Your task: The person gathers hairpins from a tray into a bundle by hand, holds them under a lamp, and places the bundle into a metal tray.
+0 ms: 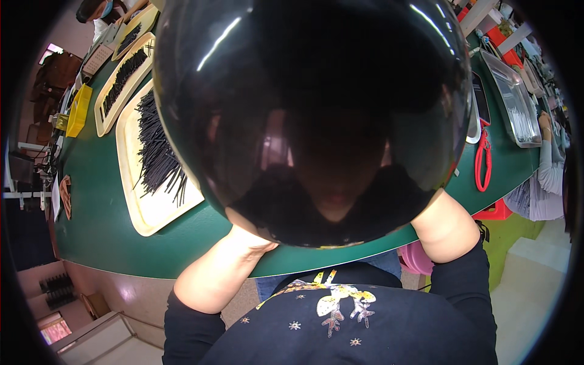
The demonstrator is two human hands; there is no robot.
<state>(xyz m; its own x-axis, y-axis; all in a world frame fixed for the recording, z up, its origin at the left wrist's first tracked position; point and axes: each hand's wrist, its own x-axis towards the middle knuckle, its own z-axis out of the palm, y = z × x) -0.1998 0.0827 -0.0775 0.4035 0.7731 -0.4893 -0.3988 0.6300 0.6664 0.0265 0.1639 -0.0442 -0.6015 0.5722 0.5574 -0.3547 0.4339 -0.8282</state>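
Bench [85, 201]: one, green, curved in the wide view. Dome [304, 121]: one, black, glossy, rounded, filling the centre of the view over the bench's near edge; reflections on its surface. Pale trays on the left: three, in a row running away from the person, namely near tray [143, 222], middle tray [103, 125] and far tray [150, 15]. Clear tray [504, 76]: one, at right. Hands: two.

Left hand [250, 236] and right hand [431, 207] pass behind the dome's lower rim, one on each side; only the wrist ends show. Fingers of both hidden; cannot tell whether spread, closed or holding anything, nor whether they touch the dome.

Around: yellow box [78, 112], one, beyond the trays at left; red tool [483, 161], one, with a looped handle, right of the dome; co-worker's sleeve [550, 167], far right. Obstruction: dome hides the bench's middle and the near tray's right part.

Contents: near tray, many thin black strips [159, 152], loosely heaped, uncounted; middle and far trays, similar black pieces; clear tray, thin whitish pieces at its near end.
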